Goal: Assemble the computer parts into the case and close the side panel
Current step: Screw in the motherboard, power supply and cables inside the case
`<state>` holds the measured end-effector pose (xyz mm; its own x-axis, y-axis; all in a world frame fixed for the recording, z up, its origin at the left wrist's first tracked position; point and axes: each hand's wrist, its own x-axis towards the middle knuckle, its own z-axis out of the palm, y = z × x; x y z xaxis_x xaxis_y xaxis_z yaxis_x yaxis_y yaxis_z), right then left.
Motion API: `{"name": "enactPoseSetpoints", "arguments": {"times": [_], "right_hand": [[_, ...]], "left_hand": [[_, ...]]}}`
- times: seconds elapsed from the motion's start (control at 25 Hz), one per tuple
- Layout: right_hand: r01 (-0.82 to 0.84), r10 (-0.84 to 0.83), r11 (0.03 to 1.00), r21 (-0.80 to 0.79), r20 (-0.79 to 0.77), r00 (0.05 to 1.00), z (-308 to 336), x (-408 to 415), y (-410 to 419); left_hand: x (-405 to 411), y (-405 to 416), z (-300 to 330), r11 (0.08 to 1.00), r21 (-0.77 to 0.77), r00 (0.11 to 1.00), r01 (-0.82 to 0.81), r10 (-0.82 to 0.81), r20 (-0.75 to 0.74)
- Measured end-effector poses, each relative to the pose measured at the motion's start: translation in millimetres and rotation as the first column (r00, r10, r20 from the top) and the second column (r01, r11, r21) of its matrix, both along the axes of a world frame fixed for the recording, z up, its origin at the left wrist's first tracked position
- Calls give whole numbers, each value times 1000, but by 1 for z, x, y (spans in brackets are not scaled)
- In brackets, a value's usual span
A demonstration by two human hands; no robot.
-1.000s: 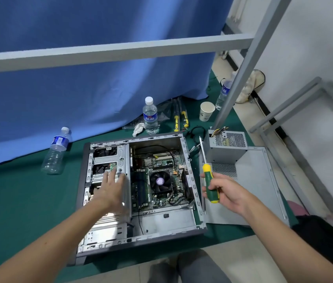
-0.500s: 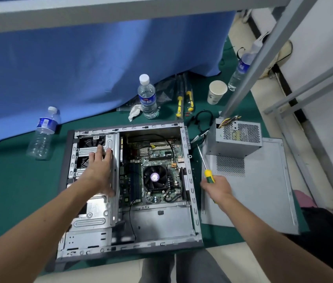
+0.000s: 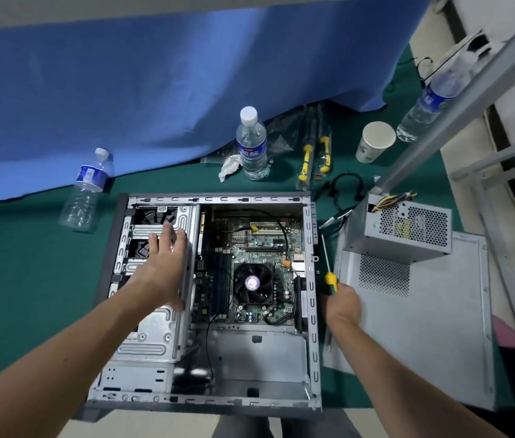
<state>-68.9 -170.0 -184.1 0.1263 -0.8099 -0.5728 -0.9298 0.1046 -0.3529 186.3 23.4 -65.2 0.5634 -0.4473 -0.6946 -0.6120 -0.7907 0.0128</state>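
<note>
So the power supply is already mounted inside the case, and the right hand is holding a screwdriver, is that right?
Not quite. The head view shows the power supply outside the case, resting on the side panel. The right hand does hold the screwdriver.

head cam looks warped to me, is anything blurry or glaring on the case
Head view: wide-angle bend shows at the edges, the frame post leaning and the bottle behind it smeared. The case and fan read sharp under even light, with no strong glare. The left hand and right hand show slight softness.
</note>
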Motion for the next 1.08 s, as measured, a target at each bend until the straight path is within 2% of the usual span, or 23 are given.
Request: {"name": "enactPoseSetpoints", "arguments": {"times": [0.2, 0.56, 0.8, 0.88, 1.08], "right_hand": [[-34, 33, 999, 25, 48, 998, 1, -2, -1], [-6, -9, 995, 102, 149, 989, 2, 0, -7], [-17, 14, 998, 58, 64, 998, -4, 12, -11], [-11, 2, 997, 77, 109, 994, -4, 8, -12], [106, -151, 982, 158, 309, 939, 4, -5, -12]], "left_hand": [[-1, -2, 6, 1000, 8, 1000, -4, 4, -1], [-6, -4, 16, 1000, 0, 1000, 7, -7, 24], [-4, -1, 16, 1000, -22, 1000, 4, -3, 16], [-4, 0, 15, 999, -33, 1000, 1, 0, 14], [-3, 0, 13, 999, -53, 1000, 3, -2, 14]]}}
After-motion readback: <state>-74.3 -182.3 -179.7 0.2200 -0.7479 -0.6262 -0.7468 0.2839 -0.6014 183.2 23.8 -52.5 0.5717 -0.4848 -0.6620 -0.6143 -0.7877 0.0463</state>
